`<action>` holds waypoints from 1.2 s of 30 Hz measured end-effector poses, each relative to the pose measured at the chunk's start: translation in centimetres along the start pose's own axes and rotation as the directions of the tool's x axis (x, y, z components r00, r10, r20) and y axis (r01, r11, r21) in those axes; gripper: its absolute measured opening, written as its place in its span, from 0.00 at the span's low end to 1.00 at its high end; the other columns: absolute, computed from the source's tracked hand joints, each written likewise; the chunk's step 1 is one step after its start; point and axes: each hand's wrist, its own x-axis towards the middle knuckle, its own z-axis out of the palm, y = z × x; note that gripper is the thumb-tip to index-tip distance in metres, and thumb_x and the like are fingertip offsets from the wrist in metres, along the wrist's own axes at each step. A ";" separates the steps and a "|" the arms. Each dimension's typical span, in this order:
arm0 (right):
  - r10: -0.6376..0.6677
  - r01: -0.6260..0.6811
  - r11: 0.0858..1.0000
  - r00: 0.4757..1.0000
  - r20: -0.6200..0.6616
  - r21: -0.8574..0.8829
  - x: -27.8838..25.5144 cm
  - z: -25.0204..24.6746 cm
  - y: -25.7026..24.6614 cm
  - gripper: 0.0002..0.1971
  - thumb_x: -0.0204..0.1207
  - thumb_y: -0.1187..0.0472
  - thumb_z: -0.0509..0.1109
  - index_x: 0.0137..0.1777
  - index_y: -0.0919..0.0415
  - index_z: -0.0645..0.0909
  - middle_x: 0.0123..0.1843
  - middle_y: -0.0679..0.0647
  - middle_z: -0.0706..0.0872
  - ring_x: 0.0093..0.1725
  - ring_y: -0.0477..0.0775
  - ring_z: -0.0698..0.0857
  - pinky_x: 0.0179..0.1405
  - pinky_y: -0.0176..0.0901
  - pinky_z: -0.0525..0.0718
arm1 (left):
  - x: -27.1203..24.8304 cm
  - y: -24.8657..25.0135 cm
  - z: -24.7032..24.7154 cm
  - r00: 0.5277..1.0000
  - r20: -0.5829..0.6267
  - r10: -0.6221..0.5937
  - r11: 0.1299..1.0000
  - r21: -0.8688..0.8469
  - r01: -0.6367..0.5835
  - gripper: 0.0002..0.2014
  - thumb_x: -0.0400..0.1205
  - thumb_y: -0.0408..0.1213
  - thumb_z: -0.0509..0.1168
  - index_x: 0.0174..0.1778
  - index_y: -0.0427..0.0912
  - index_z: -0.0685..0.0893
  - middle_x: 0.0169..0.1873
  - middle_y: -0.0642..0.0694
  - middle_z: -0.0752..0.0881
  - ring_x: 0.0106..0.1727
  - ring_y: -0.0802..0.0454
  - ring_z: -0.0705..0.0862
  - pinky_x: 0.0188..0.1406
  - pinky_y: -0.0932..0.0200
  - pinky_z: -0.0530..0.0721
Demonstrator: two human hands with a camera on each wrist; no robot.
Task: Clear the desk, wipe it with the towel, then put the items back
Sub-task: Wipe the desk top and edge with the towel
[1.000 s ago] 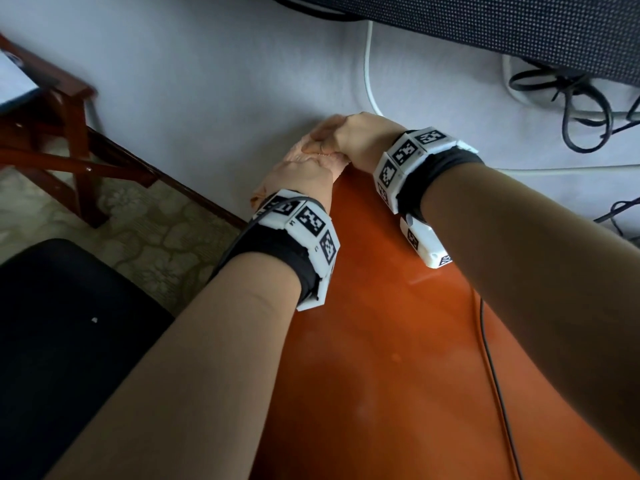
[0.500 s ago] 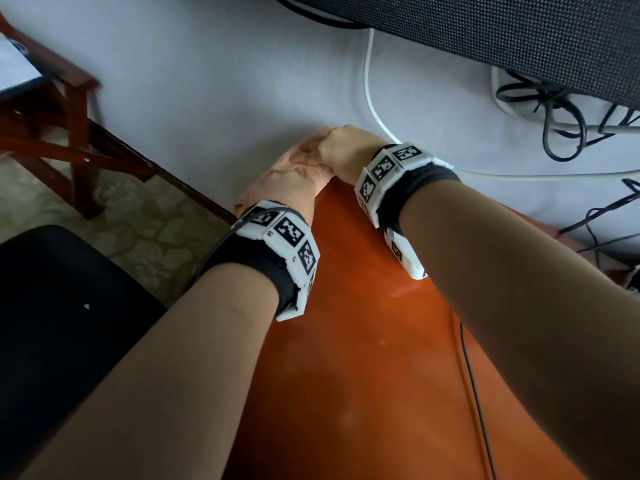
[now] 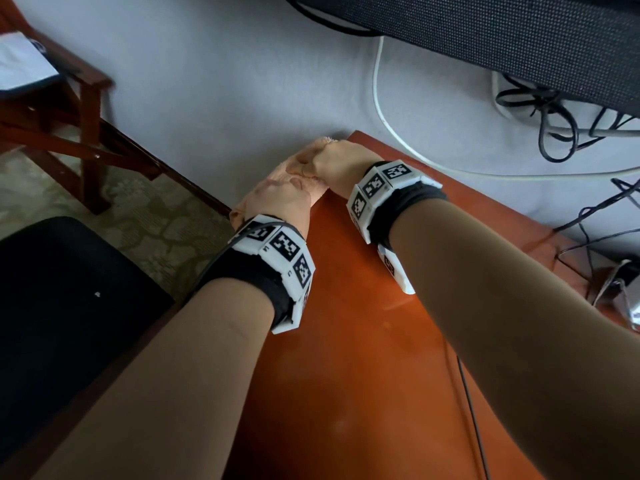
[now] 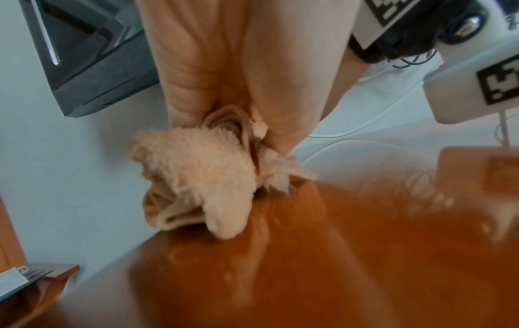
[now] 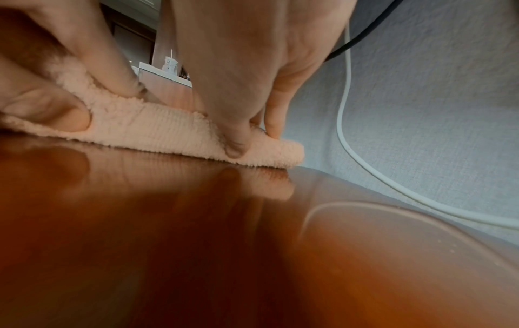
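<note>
A peach terry towel [image 3: 313,183] lies bunched at the far left corner of the glossy orange-brown desk [image 3: 363,375]. My left hand [image 3: 277,199] grips one end of it. The left wrist view shows that hand [image 4: 224,104] curled round the crumpled towel [image 4: 196,177], which touches the desk [image 4: 337,266]. My right hand [image 3: 332,164] holds the other end, close to the wall. In the right wrist view, the right hand [image 5: 252,137] pinches the towel [image 5: 168,131] between thumb and finger against the desk [image 5: 196,244], and the left hand's fingers [image 5: 56,115] press on it at the left.
A white cable [image 3: 398,133] and tangled black cables [image 3: 554,116] hang on the grey wall under a dark panel [image 3: 519,36]. A thin black cable [image 3: 471,410] crosses the desk. Small items [image 3: 620,289] sit at its right edge. A black seat [image 3: 52,306] and a wooden chair [image 3: 86,116] stand to the left.
Both hands have kept hold of the towel at the desk's far left corner. The head view has swung right, and the desk's corner now shows beside the right hand.
</note>
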 end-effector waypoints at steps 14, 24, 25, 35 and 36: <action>0.054 -0.053 0.996 0.999 -0.004 0.073 -0.4 0.1 -2.7 0.17 0.86 0.58 0.54 0.69 0.61 0.76 0.69 0.57 0.78 0.69 0.59 0.77 0.66 0.52 0.79 | -2.4 -1.5 0.5 0.999 -0.038 0.003 1.000 0.000 -0.003 0.23 0.84 0.31 0.57 0.76 0.38 0.66 0.61 0.36 0.78 0.63 0.37 0.77 0.53 0.43 0.82; 0.050 -0.054 0.993 0.998 0.049 0.105 -2.0 -0.9 -4.1 0.20 0.86 0.57 0.51 0.76 0.59 0.69 0.75 0.57 0.73 0.73 0.60 0.74 0.68 0.55 0.77 | -3.9 -2.1 0.9 0.999 -0.051 0.014 0.999 0.045 -0.011 0.25 0.84 0.32 0.57 0.78 0.37 0.62 0.64 0.35 0.75 0.65 0.37 0.75 0.51 0.45 0.81; 0.045 -0.051 0.991 0.998 0.050 0.123 -2.2 -1.1 -4.2 0.21 0.87 0.55 0.51 0.78 0.57 0.67 0.77 0.56 0.71 0.74 0.59 0.73 0.70 0.56 0.76 | -4.0 -2.1 1.0 0.999 -0.052 0.012 0.999 0.043 -0.010 0.25 0.84 0.32 0.57 0.78 0.37 0.62 0.64 0.35 0.75 0.65 0.37 0.75 0.50 0.45 0.80; -0.012 0.002 0.996 0.994 0.106 0.089 -5.4 -2.3 -6.1 0.28 0.85 0.66 0.53 0.83 0.52 0.50 0.84 0.54 0.52 0.83 0.61 0.55 0.77 0.54 0.66 | -5.9 -2.0 1.1 0.999 -0.037 -0.021 0.998 0.060 0.024 0.25 0.88 0.35 0.47 0.82 0.41 0.52 0.72 0.33 0.66 0.71 0.32 0.67 0.39 0.46 0.79; -0.012 0.001 0.996 0.993 0.118 0.087 -5.7 -2.5 -6.4 0.29 0.85 0.67 0.52 0.83 0.51 0.48 0.85 0.52 0.49 0.83 0.61 0.51 0.78 0.54 0.63 | -6.2 -2.0 1.0 0.999 -0.026 -0.031 0.998 0.061 0.032 0.25 0.88 0.35 0.46 0.82 0.41 0.51 0.73 0.33 0.65 0.72 0.31 0.66 0.41 0.46 0.79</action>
